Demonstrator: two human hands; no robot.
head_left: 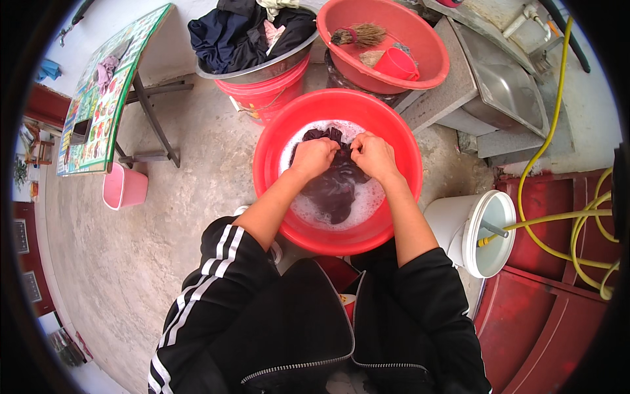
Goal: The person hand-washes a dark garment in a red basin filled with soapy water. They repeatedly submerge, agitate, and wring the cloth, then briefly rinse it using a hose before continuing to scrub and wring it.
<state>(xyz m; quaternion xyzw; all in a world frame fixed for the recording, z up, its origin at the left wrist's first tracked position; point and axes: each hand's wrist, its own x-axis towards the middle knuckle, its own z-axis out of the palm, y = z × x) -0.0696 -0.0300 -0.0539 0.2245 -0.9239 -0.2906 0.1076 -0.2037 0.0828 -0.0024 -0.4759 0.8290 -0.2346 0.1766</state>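
A wide red basin (272, 177) stands in front of me, holding foamy, greyish water. In it lies a dark, soaked piece of clothing (331, 190), most of it under the surface. Its far end is bunched up above the suds between my hands. My left hand (316, 156) has its fingers closed on the left side of that bunch. On the right side, my right hand (373, 155) pinches the same cloth, knuckles up. The garment's exact kind cannot be made out.
Beyond the basin, a metal bowl of clothes (262, 65) sits on a red bucket (262, 95). Beside it, another red basin (426, 46) holds a brush and a scoop. A sink (502, 72), white bucket (453, 223) and yellow hose (554, 131) are right; a folding table (108, 98) stands left.
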